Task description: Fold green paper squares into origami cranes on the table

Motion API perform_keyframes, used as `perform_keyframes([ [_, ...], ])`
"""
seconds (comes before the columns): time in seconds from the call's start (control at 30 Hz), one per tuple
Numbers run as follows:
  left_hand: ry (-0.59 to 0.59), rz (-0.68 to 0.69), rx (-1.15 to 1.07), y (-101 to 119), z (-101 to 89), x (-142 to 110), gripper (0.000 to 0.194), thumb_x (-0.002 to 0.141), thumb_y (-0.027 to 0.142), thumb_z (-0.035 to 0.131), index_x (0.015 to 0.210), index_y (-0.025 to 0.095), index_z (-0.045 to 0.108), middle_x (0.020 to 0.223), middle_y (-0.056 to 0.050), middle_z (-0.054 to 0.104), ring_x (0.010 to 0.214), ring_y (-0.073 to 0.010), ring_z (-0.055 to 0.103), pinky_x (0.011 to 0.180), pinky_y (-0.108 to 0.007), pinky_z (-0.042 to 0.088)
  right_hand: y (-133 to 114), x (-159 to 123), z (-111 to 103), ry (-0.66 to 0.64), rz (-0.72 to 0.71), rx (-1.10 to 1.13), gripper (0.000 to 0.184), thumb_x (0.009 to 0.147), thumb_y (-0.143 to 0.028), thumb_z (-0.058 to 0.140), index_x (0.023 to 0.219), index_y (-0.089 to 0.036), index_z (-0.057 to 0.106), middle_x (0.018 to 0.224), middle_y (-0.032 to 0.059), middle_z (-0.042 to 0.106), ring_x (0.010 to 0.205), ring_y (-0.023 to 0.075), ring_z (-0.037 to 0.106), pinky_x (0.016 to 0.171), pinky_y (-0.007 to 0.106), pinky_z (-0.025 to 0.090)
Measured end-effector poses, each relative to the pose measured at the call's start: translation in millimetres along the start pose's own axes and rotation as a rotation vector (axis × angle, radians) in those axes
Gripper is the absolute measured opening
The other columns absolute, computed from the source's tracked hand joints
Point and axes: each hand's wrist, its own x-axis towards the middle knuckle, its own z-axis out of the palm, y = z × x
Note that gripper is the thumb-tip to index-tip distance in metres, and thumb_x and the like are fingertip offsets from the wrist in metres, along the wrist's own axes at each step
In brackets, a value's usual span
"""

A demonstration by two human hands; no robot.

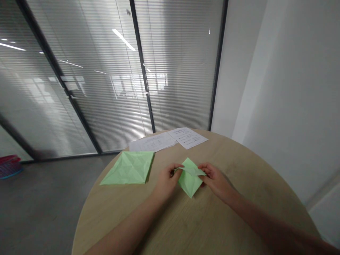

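Note:
Between my two hands is a small folded piece of green origami paper (190, 184), diamond-shaped, with one corner pointing at me. A flap stands up across its middle. My left hand (170, 177) pinches the left end of that flap between thumb and fingers. At the other end, my right hand (212, 177) grips the paper's right corner the same way. Some fingertips are hidden behind the paper. To the left lies a larger green sheet (130, 168), flat on the table and marked with crossing creases.
The round wooden table (228, 226) has white printed sheets (187, 137) overlapping at its far edge. Behind it stands a glass partition (180, 71) with blinds, and a white wall (292, 88) is close on the right. A red and blue basket (10, 167) sits on the floor at far left.

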Motion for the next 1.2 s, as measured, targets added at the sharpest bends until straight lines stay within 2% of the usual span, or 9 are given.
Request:
perform_keyframes([
  [0.17,0.032,0.075,0.013,5,3.0,-4,0.020,0.087,0.030,0.060,0.097,0.017,0.072,0.090,-0.007,0.075,0.084,-0.0222,0.067,0.077,-0.033,0.051,-3,-3,3,0.022,0.014,-0.079,0.023,0.085,-0.043,0.067,0.093,-0.026,0.055,0.082,0.0004,0.071,0.070,0.0194,0.067,0.059,0.028,0.050],
  [0.3,-0.014,0.176,0.080,12,5.9,-11,0.014,0.085,0.024,0.062,0.096,0.020,0.070,0.091,-0.005,0.075,0.086,-0.0218,0.067,0.080,-0.033,0.051,-9,-5,4,0.073,-0.025,-0.216,0.017,0.084,-0.038,0.065,0.087,-0.024,0.057,0.081,0.0006,0.070,0.070,0.0192,0.064,0.061,0.028,0.047],
  [0.4,-0.076,0.220,0.097,17,6.3,-18,0.022,0.089,0.030,0.064,0.107,0.020,0.071,0.100,-0.007,0.076,0.090,-0.0229,0.068,0.080,-0.033,0.052,-13,-5,2,0.131,-0.030,-0.314,0.017,0.084,-0.040,0.066,0.083,-0.024,0.060,0.077,0.0003,0.070,0.072,0.0209,0.065,0.064,0.030,0.049],
  [0.53,-0.148,0.301,0.050,22,4.1,-23,0.036,0.102,0.039,0.046,0.115,0.019,0.073,0.106,-0.009,0.077,0.096,-0.0232,0.070,0.085,-0.034,0.053,-17,-5,-1,0.190,0.059,-0.330,0.023,0.084,-0.045,0.069,0.090,-0.023,0.068,0.087,0.0059,0.077,0.082,0.0260,0.071,0.069,0.034,0.053],
  [0.6,-0.153,0.283,0.047,23,3.7,-22,0.036,0.103,0.038,0.044,0.113,0.019,0.074,0.107,-0.009,0.077,0.098,-0.0229,0.070,0.086,-0.033,0.053,-18,-5,-1,0.194,0.074,-0.326,0.025,0.084,-0.045,0.070,0.092,-0.022,0.070,0.090,0.0079,0.078,0.085,0.0275,0.072,0.071,0.036,0.055],
  [0.73,-0.133,0.181,0.087,22,6.0,-19,0.027,0.095,0.034,0.057,0.110,0.019,0.074,0.104,-0.008,0.078,0.088,-0.0216,0.068,0.072,-0.030,0.051,-19,-7,2,0.161,0.081,-0.288,0.023,0.085,-0.043,0.070,0.095,-0.022,0.071,0.092,0.0080,0.079,0.086,0.0274,0.073,0.075,0.037,0.057],
  [0.97,-0.074,0.097,-0.009,6,9.0,-10,0.022,0.090,0.029,0.061,0.104,0.018,0.074,0.094,-0.008,0.076,0.082,-0.0208,0.067,0.075,-0.032,0.052,-15,-10,5,0.102,-0.037,-0.264,0.031,0.090,-0.046,0.066,0.109,-0.022,0.068,0.101,0.0086,0.078,0.090,0.0276,0.073,0.079,0.039,0.058],
  [1.1,-0.034,0.038,-0.067,-1,8.5,-4,0.024,0.085,0.030,0.064,0.103,0.016,0.072,0.084,-0.006,0.071,0.076,-0.0202,0.065,0.071,-0.032,0.051,-12,-9,5,0.084,-0.098,-0.232,0.028,0.093,-0.045,0.062,0.110,-0.024,0.065,0.103,0.0083,0.077,0.097,0.0281,0.071,0.086,0.040,0.057],
  [1.2,-0.061,0.011,-0.100,0,7.9,-4,0.025,0.082,0.030,0.066,0.102,0.016,0.071,0.078,-0.004,0.068,0.073,-0.0198,0.064,0.068,-0.030,0.049,-11,-7,3,0.092,-0.102,-0.229,0.025,0.094,-0.044,0.060,0.109,-0.024,0.064,0.103,0.0081,0.076,0.095,0.0277,0.071,0.085,0.040,0.057],
])
